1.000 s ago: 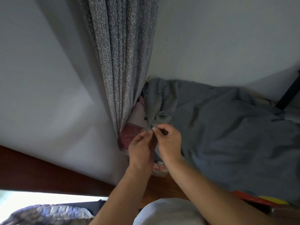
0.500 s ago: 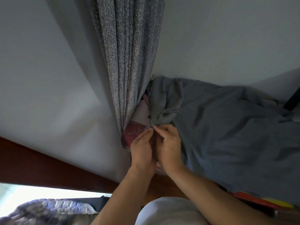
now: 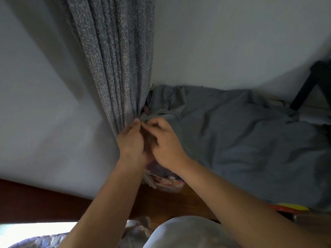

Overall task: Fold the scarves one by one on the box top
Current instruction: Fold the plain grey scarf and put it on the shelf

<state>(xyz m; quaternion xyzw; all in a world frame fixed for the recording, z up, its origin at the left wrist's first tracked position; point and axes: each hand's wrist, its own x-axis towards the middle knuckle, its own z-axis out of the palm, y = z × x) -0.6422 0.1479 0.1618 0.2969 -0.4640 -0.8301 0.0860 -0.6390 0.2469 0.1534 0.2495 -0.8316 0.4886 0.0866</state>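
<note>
Scarf (image 3: 241,140): grey, spread rumpled over box top, centre out to 3 o'clock. Left hand (image 3: 131,145) and right hand (image 3: 165,145) side by side at centre, both pinching scarf's near-left corner, beside curtain (image 3: 114,59) hanging from 12 o'clock.

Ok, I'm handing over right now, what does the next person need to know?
Left hand: pinches the near-left corner of the grey scarf.
Right hand: fingers curled at the same corner.
The scarf lies spread and wrinkled over the box top, beside the curtain; a box corner shows below the hands.
Done: scarf laid out. Left: no fold visible yet; fold it, then any others.
</note>
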